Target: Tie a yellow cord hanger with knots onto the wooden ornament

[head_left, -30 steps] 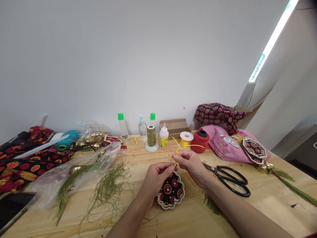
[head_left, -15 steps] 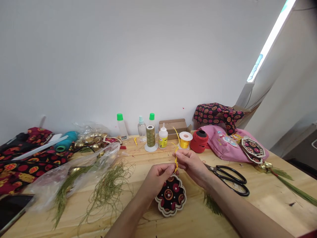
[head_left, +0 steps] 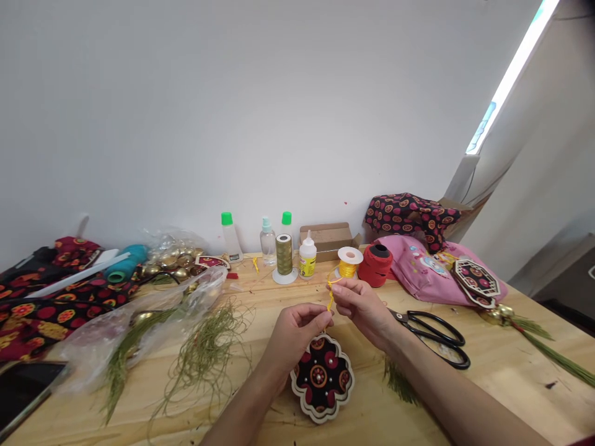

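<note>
A flower-shaped wooden ornament (head_left: pixel 322 378) with black and red patterned fabric lies on the table (head_left: pixel 488 371) below my hands. A short yellow cord (head_left: pixel 330 297) rises from its top. My left hand (head_left: pixel 297 334) pinches the cord just above the ornament. Slightly higher and to the right, my right hand (head_left: pixel 360 306) pinches the same cord at its upper loop. Both hands are closed on the cord.
Black scissors (head_left: pixel 432 344) lie right of my hands. Behind them stand a yellow cord spool (head_left: pixel 349 261), a red spool (head_left: pixel 376 263), a glue bottle (head_left: pixel 307 257), an olive thread cone (head_left: pixel 284 255) and green-capped bottles. Green fibres and a plastic bag (head_left: pixel 139 322) lie left; a pink bag (head_left: pixel 427 266) right.
The loose yellow cord end that stuck up has been pulled down into a small loop at my right hand. The ornament has slid a little lower and turned flatter toward the camera.
</note>
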`<act>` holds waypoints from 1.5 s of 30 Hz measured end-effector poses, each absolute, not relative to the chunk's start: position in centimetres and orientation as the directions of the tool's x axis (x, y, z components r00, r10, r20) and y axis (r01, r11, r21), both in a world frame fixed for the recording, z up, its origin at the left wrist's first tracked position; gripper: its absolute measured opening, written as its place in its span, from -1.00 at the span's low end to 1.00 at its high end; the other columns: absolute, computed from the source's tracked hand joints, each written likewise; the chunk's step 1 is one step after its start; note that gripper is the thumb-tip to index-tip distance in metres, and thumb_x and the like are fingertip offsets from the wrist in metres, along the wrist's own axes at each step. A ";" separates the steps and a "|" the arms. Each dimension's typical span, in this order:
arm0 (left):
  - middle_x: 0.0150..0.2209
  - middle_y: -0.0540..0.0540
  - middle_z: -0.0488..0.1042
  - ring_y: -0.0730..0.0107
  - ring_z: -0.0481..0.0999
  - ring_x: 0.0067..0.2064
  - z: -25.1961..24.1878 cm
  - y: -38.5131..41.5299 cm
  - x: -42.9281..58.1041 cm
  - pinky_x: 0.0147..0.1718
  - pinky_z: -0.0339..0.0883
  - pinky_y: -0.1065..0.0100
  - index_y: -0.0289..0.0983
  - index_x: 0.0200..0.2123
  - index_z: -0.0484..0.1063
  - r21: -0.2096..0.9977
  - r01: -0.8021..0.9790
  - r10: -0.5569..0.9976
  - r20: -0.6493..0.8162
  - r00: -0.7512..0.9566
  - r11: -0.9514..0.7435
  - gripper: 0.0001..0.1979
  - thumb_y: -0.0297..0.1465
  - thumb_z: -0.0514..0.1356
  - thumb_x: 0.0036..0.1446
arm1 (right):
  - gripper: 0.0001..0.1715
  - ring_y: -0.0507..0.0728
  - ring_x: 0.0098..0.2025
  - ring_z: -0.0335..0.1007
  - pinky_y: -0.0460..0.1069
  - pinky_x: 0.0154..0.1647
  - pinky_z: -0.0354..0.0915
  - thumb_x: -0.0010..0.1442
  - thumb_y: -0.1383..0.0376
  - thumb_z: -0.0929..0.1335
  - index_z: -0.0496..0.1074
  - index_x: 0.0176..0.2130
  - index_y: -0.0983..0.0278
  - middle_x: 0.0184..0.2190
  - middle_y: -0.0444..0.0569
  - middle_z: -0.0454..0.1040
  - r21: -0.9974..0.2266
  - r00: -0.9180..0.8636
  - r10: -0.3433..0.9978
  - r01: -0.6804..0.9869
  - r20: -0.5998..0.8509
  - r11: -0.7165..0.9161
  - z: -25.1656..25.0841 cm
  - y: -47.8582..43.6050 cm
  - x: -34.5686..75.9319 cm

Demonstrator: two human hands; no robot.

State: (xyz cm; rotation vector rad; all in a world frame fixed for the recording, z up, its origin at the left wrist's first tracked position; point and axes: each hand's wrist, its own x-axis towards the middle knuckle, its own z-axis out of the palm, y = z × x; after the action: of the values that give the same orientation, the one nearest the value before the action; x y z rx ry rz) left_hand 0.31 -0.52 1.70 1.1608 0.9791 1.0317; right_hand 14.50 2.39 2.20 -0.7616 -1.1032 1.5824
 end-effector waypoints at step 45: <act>-0.46 -0.03 0.47 0.52 0.43 -0.42 1.9 -0.7 0.2 -0.40 0.27 0.52 -0.30 -0.21 0.39 0.910 -0.347 0.948 -0.124 0.292 0.226 -0.54 -0.57 0.31 -0.31 | -0.73 -0.15 -0.68 -0.16 -0.13 -0.66 -0.24 -0.18 0.22 0.41 0.34 -0.63 0.37 -0.72 -0.27 0.12 -0.966 -0.245 0.969 -0.256 0.026 -0.039 1.9 2.3 14.1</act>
State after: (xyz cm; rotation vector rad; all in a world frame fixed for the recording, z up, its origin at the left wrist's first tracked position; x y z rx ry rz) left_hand 0.22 -0.68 1.88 0.9151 0.8203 1.0464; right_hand 14.12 2.30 1.88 -0.8884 -1.1806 1.5057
